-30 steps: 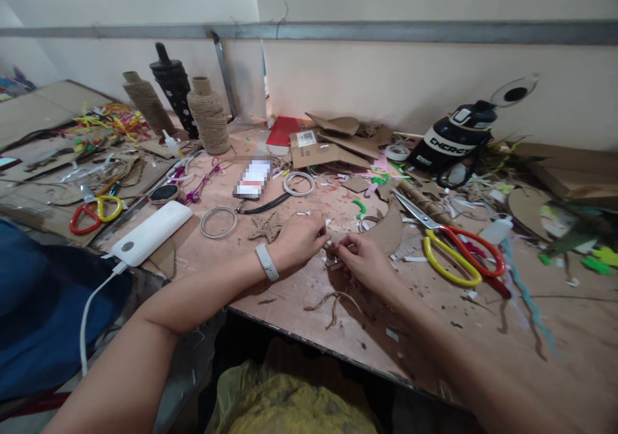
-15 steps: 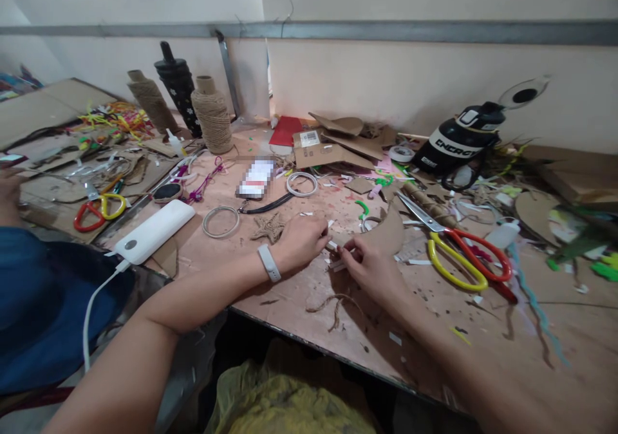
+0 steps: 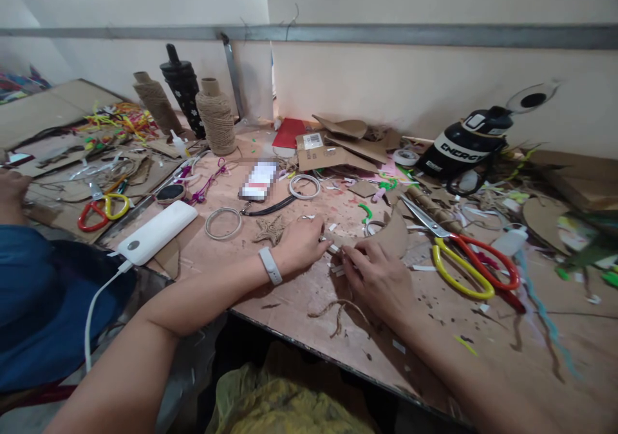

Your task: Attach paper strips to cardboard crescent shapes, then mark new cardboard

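A brown cardboard crescent lies low over the table, between and behind my hands. My left hand, with a pale band on its wrist, pinches the crescent's left tip between curled fingers. Close by, my right hand has its fingers bent and pressed together at the crescent's near edge; the exact grip is partly hidden. A small white strip shows on the cardboard between the fingertips. Left of my left hand sits a twine-wrapped star. Loose twine pieces lie just in front of my hands.
Large scissors with red and yellow handles lie at right. A black bottle, twine spools, tape rolls, a phone and a white power bank stand or lie around. Another person's hand is at far left.
My right hand has turned over more, its back now upward, with fingers closer to the crescent's edge. The crescent has shifted slightly. My left hand stays nearly in place.
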`<state>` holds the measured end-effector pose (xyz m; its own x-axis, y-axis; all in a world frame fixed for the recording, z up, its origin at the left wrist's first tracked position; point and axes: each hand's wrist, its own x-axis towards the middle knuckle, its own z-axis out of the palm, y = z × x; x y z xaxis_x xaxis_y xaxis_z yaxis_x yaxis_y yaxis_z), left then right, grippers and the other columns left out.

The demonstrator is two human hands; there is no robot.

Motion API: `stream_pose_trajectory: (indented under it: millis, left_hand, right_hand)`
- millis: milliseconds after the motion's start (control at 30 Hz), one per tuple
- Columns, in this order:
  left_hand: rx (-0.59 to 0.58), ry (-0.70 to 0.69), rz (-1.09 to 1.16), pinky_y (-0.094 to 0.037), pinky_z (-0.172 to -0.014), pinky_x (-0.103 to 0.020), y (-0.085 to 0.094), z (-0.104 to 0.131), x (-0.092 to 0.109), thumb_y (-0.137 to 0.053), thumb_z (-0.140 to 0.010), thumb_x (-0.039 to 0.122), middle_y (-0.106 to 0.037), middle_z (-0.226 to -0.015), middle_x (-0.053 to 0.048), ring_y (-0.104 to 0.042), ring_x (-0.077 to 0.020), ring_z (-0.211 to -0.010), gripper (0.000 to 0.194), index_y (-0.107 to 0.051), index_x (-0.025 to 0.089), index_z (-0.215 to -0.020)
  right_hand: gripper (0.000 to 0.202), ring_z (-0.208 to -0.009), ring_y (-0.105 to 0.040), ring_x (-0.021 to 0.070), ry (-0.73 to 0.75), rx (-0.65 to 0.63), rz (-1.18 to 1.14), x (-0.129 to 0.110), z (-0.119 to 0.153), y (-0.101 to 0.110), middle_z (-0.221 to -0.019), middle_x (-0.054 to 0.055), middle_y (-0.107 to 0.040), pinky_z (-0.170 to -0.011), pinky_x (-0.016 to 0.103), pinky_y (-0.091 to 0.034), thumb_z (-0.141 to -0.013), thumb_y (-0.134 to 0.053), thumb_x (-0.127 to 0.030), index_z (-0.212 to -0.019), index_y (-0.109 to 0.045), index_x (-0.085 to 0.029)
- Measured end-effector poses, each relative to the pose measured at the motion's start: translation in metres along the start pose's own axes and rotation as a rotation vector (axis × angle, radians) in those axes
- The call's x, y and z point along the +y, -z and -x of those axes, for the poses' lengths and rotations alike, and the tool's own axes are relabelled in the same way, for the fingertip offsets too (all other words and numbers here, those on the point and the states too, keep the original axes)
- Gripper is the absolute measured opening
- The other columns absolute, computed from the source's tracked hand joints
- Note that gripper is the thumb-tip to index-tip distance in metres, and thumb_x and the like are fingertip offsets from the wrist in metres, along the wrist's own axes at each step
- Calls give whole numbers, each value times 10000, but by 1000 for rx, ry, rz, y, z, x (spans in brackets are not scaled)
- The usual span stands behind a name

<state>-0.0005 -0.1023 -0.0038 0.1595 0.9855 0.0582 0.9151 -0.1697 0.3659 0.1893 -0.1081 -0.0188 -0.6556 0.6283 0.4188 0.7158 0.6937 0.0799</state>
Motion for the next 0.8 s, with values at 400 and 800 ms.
stream_pose_trajectory:
  millis: [400,800]
  left_hand:
    - [-37,28,115,-464,-709,-320,6,-1,-4,-577,-845,362,-673,-890,-83,-631,-234,-822,272,-545,155,-1019]
    - [-21,-178,120,-450,-803,-303,19,-8,-17,-543,-807,207,-677,-932,-64,-597,-197,-885,114,-612,166,-888]
  right_hand:
    - [385,-949,-555,266,110,-48,74,-8,0,4,-1074,123,-654,-787,349,-415,-924,-507,-436,-1149,-651,-159]
    - [262,-925,-564,240,47,-23,-41,-1,-1,4,-1015,115,-645,-795,331,-434,-946,-488,-328,-1047,-660,-158]
